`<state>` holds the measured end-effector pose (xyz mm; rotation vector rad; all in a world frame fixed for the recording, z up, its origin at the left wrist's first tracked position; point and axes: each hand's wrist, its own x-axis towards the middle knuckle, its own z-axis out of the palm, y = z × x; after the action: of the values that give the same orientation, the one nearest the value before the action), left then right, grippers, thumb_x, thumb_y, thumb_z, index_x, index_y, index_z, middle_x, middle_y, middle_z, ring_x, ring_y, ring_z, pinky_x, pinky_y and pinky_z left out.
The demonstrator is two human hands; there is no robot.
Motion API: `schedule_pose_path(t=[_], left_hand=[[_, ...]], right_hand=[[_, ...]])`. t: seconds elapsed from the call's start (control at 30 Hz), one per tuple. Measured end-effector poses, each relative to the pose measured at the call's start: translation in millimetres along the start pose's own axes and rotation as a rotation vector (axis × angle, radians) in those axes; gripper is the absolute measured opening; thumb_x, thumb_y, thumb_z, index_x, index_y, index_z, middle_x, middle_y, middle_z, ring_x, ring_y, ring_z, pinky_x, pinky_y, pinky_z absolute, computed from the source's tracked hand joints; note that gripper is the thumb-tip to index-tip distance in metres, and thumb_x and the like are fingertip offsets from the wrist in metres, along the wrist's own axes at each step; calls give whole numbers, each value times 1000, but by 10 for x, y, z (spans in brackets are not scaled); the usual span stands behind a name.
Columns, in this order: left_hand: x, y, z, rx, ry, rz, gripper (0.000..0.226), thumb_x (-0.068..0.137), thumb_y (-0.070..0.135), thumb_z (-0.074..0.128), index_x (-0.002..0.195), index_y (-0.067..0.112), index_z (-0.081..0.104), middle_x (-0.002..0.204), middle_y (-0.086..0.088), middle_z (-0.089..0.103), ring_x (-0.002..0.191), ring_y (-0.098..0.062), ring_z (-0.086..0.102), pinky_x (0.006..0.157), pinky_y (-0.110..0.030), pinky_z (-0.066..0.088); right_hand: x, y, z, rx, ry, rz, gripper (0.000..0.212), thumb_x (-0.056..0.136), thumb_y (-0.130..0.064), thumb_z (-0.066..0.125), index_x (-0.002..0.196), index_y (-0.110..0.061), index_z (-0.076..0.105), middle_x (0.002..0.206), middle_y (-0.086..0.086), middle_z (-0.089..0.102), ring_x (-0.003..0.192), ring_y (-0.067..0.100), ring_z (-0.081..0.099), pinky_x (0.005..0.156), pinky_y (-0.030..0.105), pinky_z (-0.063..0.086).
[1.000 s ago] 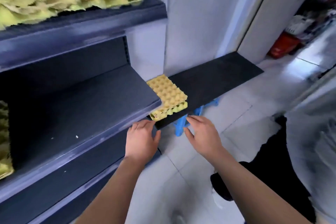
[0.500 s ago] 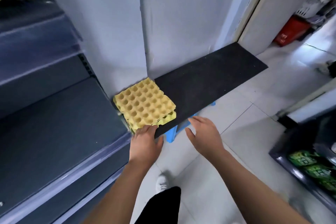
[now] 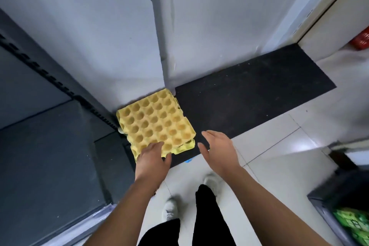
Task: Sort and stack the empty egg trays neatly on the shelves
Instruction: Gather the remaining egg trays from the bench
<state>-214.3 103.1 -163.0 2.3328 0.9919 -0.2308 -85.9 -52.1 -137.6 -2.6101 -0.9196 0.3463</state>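
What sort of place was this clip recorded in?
Probably a small shop or stockroom: dark grey slotted metal shelving, a stack of yellow moulded-pulp egg trays on a black board, and green packaged goods in a dark crate.

Single head-worn wide-angle view, pitched steeply down, close above egg trays [image 3: 153, 124] and tiled floor [image 3: 279, 156].

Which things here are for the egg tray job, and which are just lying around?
For the job: yellow egg trays; dark shelf; left hand, touching the trays; right hand, beside them.
Just lying about: black board under the trays; green packs; red object.
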Motion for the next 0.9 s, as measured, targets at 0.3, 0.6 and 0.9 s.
schedule_pose_path(t=[0.3,0.6,0.9], left_hand=[[726,-239,458,-75,32,-407,50,92,40,54,138,20,46,138,-4,48,123,-25,46,96,-40,44],[1153,-794,1006,-145,21,-653,80,86,48,63,148,23,20,151,-12,21,130,-39,32,102,-52,38],[1305,-1116,1345,-399,146,-768,115,76,44,76,153,26,-7,153,-13,22,136,-38,27,107,-52,31]], right_hand=[[1066,558,491,7,-266,-144,39,95,-32,53,126,-9,56,116,7,62,113,26,53,97,32,40],[1619,718,1474,48,-478,-114,60,96,-41,47,148,-20,26,150,5,33,138,20,29,106,34,34],[1698,733,2026,240,-491,53,84,90,-38,59,151,-31,1,149,8,25,136,26,25,109,45,33]])
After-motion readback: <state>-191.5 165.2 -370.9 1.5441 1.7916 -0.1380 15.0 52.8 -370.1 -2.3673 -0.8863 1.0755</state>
